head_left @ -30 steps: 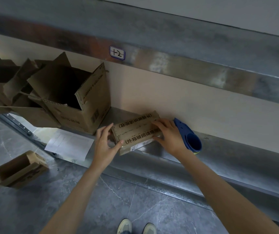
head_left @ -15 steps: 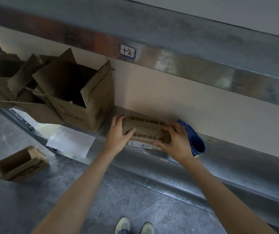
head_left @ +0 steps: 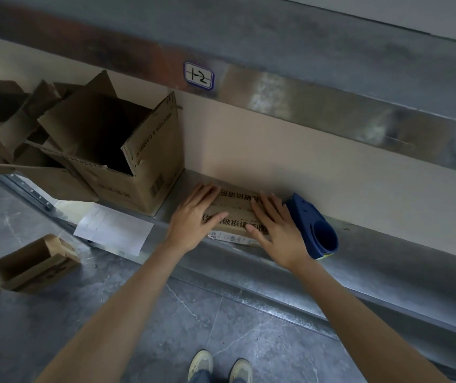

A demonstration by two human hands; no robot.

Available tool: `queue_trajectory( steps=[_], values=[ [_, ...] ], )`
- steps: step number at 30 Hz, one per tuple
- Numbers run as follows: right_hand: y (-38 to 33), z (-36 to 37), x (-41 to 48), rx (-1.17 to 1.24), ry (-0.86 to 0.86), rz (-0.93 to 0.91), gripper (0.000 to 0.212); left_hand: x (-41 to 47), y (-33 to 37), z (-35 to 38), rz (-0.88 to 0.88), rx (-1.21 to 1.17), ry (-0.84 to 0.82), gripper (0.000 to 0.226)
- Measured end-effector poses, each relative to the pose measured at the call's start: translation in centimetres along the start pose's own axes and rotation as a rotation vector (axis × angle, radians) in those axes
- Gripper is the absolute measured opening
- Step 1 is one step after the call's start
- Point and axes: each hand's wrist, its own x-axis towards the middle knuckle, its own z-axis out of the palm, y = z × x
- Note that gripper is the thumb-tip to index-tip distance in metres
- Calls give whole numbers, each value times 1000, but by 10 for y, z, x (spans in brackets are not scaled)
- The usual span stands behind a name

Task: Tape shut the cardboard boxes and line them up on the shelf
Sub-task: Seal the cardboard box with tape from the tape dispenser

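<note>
A small flat cardboard box [head_left: 235, 211] with printed black characters lies closed on the metal shelf [head_left: 373, 244], against the back wall. My left hand [head_left: 193, 219] presses flat on its left end with straight fingers. My right hand [head_left: 279, 230] lies flat on its right end, thumb over the front edge. A blue tape dispenser [head_left: 315, 228] stands on the shelf just right of my right hand. A larger open cardboard box [head_left: 127, 156] stands on the shelf to the left, its flaps up.
More open, crumpled boxes [head_left: 3, 134] crowd the shelf's far left. A white paper sheet [head_left: 113, 230] hangs over the shelf's front edge. Another open box [head_left: 33, 264] lies on the grey floor at the left. An upper shelf beam carries a label [head_left: 199, 76]. My shoes [head_left: 218, 366] show below.
The small box went from tilted in both hands to lying flat on the shelf near the wall. Both hands now press flat on its top instead of gripping its ends.
</note>
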Motion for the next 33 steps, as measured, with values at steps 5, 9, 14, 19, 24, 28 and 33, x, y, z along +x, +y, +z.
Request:
queue_trajectory(
  steps=[5,9,14,19,24,28,33],
  values=[
    [4,-4,8,-26,21,-97,64,-1,-2,-2,90,125,-40,83],
    [6,3,13,-48,1,-137,56,1,-5,-4,118,120,-100,81],
    [10,8,17,59,107,-149,63,2,-5,-5,101,73,-99,78],
    [8,19,17,276,164,-18,73,-4,5,1,-156,-201,-14,86],
    [9,14,17,316,166,-37,75,-2,8,-2,-236,-250,-46,88],
    [1,4,13,286,225,-61,80,-4,9,-9,-229,-261,-84,111],
    [-11,5,-6,321,303,112,81,-16,-4,-17,-201,-303,-52,107]
  ],
)
